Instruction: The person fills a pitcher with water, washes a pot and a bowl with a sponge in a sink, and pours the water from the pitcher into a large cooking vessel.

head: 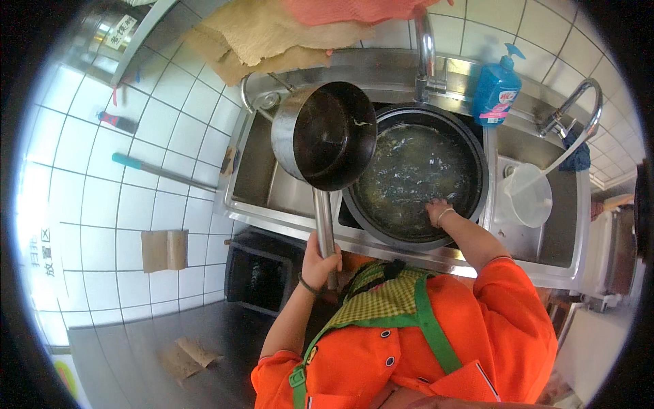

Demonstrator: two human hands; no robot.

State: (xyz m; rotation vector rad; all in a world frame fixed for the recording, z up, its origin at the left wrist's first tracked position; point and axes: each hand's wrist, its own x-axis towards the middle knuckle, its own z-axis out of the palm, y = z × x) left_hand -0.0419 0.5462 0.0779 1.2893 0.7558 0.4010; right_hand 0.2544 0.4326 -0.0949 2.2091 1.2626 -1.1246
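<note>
My left hand [318, 260] grips the metal handle of a deep saucepan [286, 133], which is tilted so that its dark inside shows, over the left and middle sink basins. To its right, a large round black tub [480, 168] of murky, bubbly water sits over the middle basin. My right hand [439, 210] reaches into the tub near its front right side, its fingers partly in the water; whether it holds something under the surface I cannot tell.
A blue pump bottle [495, 94] stands behind the tub. A translucent plastic container [531, 197] is in the right basin [516, 245], below a curved faucet [595, 107]. Another faucet [423, 56] rises behind the tub. Brown cardboard [276, 38] hangs at the top.
</note>
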